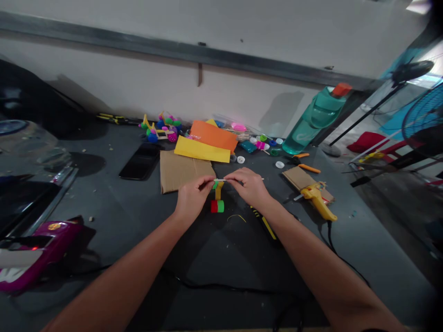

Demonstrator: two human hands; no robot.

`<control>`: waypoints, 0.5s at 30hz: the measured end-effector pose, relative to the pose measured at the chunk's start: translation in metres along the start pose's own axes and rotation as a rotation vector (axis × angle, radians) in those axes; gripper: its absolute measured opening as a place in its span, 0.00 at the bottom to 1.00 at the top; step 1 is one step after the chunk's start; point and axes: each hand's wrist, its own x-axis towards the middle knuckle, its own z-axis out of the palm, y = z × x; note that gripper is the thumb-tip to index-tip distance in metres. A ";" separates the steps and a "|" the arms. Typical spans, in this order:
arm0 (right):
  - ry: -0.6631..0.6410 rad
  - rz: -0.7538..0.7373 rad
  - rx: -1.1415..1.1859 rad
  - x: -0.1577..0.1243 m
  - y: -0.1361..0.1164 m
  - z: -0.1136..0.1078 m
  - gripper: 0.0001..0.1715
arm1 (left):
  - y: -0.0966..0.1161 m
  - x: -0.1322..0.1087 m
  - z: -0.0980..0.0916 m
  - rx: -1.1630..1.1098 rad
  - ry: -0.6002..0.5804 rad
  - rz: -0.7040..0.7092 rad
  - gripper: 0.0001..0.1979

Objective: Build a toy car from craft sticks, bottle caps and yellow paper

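Observation:
Between my two hands runs a thin white stick [220, 180], pinched near its left part by my left hand [194, 196] and further right by my right hand [249, 185]. Its right end pokes out past my right fingers. Just below the stick is a small craft piece with a yellow strip [218, 191], a bit of green at the top, and red and green bottle caps [217, 206] at the bottom. Whether the stick is joined to this piece I cannot tell. A black and yellow cutter [265, 224] lies beside my right forearm, and a piece of cardboard [183, 170] lies behind my left hand.
Behind are yellow paper [202, 150], orange paper [211, 133], a dark phone [140, 161] and small colourful craft models [161, 129]. To the right stand a teal bottle [308, 124], orange-handled pliers [308, 168] and a yellow glue gun [318, 200]. A black cable [221, 288] crosses the front.

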 end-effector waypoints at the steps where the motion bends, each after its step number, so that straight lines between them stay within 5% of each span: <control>1: -0.001 0.001 0.000 0.000 -0.001 0.000 0.09 | 0.000 0.000 0.000 0.008 0.004 0.007 0.09; 15: 0.007 -0.006 -0.018 0.000 -0.004 0.000 0.08 | 0.000 0.000 -0.002 0.055 0.015 0.056 0.07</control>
